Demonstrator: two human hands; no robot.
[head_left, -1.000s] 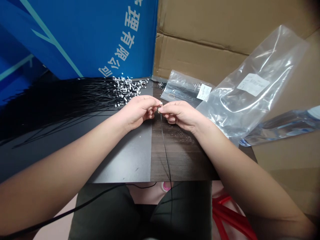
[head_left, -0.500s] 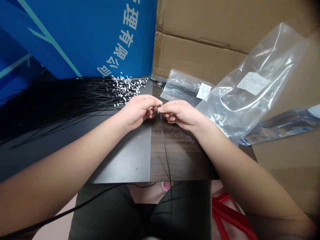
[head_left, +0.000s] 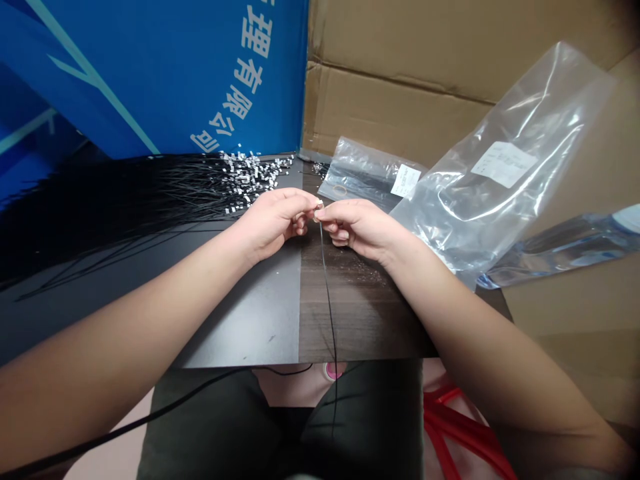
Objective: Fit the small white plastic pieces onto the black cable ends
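My left hand [head_left: 273,223] and my right hand [head_left: 355,230] meet at the fingertips above the dark table. Between them is a tiny pale piece [head_left: 318,211], possibly a connector, too small to make out and partly hidden by my fingers. A thin black wire [head_left: 328,293] runs down from my right fingertips, across the table and over its front edge. Beyond my left hand lies a large spread of black wires [head_left: 125,217], with several small white terminals [head_left: 250,180] heaped at their ends.
The table [head_left: 260,320] has a grey part and a wood-grain part. Two clear plastic bags [head_left: 485,180] with white labels lie to the right, beside a blue plastic item [head_left: 560,253]. Cardboard [head_left: 395,80] and a blue printed board [head_left: 150,73] stand behind. A black cable crosses my dark-clothed lap.
My hands stay together with only slight movement. The black wire below my fingertips shows more clearly, and the whole view has shifted slightly.
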